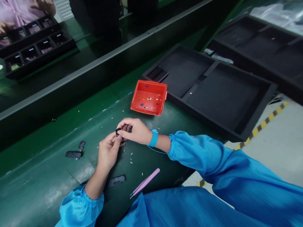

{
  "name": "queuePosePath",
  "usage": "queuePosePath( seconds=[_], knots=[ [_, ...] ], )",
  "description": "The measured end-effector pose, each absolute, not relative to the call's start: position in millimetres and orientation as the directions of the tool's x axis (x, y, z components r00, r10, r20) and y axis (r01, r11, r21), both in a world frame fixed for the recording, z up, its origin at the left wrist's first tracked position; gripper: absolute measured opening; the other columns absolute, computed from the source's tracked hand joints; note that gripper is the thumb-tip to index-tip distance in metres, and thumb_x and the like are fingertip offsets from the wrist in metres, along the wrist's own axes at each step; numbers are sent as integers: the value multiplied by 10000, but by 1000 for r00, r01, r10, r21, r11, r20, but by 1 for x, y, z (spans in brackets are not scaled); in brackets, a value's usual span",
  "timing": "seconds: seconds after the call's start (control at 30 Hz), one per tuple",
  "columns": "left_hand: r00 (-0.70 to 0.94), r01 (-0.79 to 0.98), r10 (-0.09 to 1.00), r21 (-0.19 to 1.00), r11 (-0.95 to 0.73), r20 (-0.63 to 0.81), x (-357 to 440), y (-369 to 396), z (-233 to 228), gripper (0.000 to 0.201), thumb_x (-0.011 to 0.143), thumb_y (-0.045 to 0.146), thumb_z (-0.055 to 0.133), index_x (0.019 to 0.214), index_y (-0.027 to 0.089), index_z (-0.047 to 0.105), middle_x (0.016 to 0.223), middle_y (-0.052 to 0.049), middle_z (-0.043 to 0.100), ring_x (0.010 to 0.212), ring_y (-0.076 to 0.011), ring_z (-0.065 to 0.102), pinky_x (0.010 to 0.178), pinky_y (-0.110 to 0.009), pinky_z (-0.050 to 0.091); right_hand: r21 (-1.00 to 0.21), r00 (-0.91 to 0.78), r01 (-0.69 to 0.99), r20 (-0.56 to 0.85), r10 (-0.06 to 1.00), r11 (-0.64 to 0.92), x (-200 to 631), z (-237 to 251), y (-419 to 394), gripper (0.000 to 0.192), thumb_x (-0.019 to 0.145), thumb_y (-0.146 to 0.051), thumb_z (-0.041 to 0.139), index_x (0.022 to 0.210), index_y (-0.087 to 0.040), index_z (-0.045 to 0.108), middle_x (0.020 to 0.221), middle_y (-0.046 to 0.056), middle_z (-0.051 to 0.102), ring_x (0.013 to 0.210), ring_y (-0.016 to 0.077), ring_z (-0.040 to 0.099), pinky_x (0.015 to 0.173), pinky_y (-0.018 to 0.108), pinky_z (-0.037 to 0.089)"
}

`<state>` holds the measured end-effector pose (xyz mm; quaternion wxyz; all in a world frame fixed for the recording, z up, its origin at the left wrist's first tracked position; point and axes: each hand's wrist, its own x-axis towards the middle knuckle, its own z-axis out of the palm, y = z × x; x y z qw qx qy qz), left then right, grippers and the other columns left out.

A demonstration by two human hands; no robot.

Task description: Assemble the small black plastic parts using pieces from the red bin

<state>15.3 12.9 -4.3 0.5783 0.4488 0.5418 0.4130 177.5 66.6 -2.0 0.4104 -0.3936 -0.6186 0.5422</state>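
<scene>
Both hands meet over the green mat, closed around a small black part (117, 131) that is mostly hidden by the fingers. My left hand (108, 150) grips it from below, thumb pointing up. From the right, my right hand (136, 130) pinches the same part; a blue wrist strap (154, 138) circles that wrist. Pink tweezers (146, 183) lie on the mat near my body. One flat black piece (117, 180) rests beside my left forearm. Farther left, two black pieces (74, 154) touch each other at an angle.
A red bin (149, 109) holding tiny bits stands beyond my hands. Large black trays (228, 97) occupy the right side. Small pale scraps are scattered over the green mat (47, 189). Across a raised ledge, another person's hands are by a compartmented black tray (39, 64).
</scene>
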Motion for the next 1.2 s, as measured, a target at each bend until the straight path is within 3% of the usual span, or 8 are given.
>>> queuePosePath(
  seconds=[0.27, 0.5, 0.77, 0.93, 1.03, 1.1, 1.13, 1.2],
  knots=[
    [70, 77, 970, 970, 229, -235, 17, 12, 0, 394, 883, 453, 696, 1163, 179, 743, 1012, -47, 785, 888, -214, 741, 774, -321, 629, -1000, -381, -13, -8, 925, -13, 177, -2, 67, 134, 805, -268, 723, 852, -157, 667, 693, -22, 647, 572, 90, 611, 556, 213, 497],
    [65, 210, 985, 967, 141, -158, 20, 11, 6, 344, 901, 421, 669, 1110, 161, 754, 978, -35, 787, 841, -195, 728, 765, -275, 584, -998, -386, 27, 37, 922, 51, 175, -2, 68, 99, 767, -163, 680, 769, -169, 581, 732, -44, 580, 611, 74, 548, 589, 210, 461],
    [188, -60, 955, 968, 245, -230, 20, 13, 6, 340, 889, 378, 705, 1157, 169, 685, 1195, -109, 746, 1061, -227, 719, 929, -343, 574, -991, -412, 61, 82, 908, 117, 180, 0, 66, 118, 816, -230, 680, 912, -164, 663, 901, 25, 638, 760, 125, 611, 705, 276, 530],
    [281, 219, 942, 968, 122, -182, -5, 12, 21, 434, 963, 320, 583, 1376, 185, 568, 1326, -141, 682, 1150, -235, 695, 991, -378, 557, -993, -467, 33, 86, 880, 114, 204, 20, 72, 206, 916, -319, 602, 1023, -165, 690, 900, 56, 688, 789, 164, 663, 729, 303, 548],
    [106, 631, 993, 775, -32, -46, -52, 37, 28, 377, 989, 188, 421, 1297, 170, 637, 1225, -123, 729, 1064, -213, 720, 940, -367, 579, -919, -722, 217, 75, 688, 328, 213, 28, 64, 218, 943, -258, 592, 1085, -200, 746, 911, 54, 717, 723, 149, 663, 685, 282, 507],
    [42, 894, 995, 441, -79, 94, -90, 65, 33, 453, 909, 52, 379, 1221, 157, 690, 1282, -120, 698, 1174, -222, 663, 1033, -382, 524, -785, -883, 236, 72, 464, 573, 211, 26, 50, 172, 907, -190, 642, 1004, -217, 781, 881, 49, 724, 768, 169, 672, 680, 284, 480],
    [30, 962, 992, 265, -63, 127, -108, 81, 36, 502, 870, 13, 372, 1233, 153, 690, 1344, -123, 662, 1260, -235, 607, 1092, -401, 477, -718, -928, 215, 61, 368, 662, 208, 24, 43, 144, 887, -168, 663, 946, -216, 785, 850, 45, 720, 789, 181, 674, 677, 286, 472],
    [14, 984, 991, 174, -38, 135, -138, 110, 40, 566, 834, -17, 373, 1293, 142, 663, 1452, -140, 582, 1368, -283, 504, 1170, -487, 374, -625, -965, 184, 34, 261, 759, 201, 18, 31, 99, 869, -160, 688, 853, -207, 773, 811, 39, 708, 814, 197, 676, 671, 289, 466]
  ],
)
